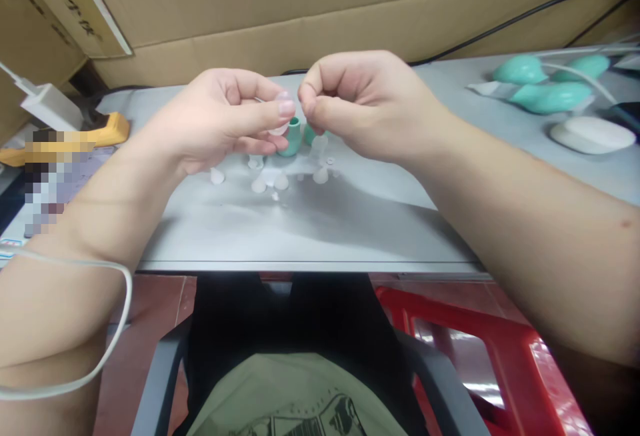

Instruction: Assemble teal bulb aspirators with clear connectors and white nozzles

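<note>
- The left hand [225, 116] pinches a small translucent piece [278, 129] over the table [320, 243].
- Beside it, the right hand [365, 106] has its fingers drawn together; from here I can't tell what they hold.
- Behind them stand two green pieces [290, 141], with small translucent parts [321, 175] scattered nearer the person.
- Over to the right, glossy green bulbs [553, 97] lie near a white rounded object [593, 135].

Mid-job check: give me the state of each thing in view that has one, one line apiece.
Left hand: pinched on a translucent piece.
Right hand: pinched shut; whether it holds anything is unclear.
Teal cup: upright, open-topped.
Second teal cup: partly hidden, top not visible.
Pale parts: loose on the table.
Teal rounded items: lying at right.
White charger: cable plugged in.
</note>
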A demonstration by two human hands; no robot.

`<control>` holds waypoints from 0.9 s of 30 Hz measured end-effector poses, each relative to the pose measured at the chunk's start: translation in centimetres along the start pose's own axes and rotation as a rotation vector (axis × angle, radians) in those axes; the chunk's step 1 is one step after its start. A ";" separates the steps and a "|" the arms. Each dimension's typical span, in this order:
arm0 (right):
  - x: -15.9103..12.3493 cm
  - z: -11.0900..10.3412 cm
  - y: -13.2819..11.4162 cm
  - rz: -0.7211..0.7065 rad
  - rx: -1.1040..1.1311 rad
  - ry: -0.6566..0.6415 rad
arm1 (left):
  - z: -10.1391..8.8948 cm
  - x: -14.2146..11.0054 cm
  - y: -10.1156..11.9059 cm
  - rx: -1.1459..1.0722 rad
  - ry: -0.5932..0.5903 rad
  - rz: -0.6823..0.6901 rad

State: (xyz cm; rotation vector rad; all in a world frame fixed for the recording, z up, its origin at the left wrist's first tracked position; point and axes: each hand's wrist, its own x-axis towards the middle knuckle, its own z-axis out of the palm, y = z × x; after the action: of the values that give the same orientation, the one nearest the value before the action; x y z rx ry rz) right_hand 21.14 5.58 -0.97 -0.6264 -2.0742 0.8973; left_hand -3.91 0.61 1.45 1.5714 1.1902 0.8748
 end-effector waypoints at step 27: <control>0.1 -0.4 0.7 -0.060 0.085 -0.100 | -0.6 0.1 0.3 0.137 -0.089 0.063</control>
State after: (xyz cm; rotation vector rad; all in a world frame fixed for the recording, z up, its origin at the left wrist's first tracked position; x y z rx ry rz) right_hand 21.47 6.21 -1.32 -0.4808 -2.1196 0.9949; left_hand -4.29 0.86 1.92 1.7483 1.1634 0.7690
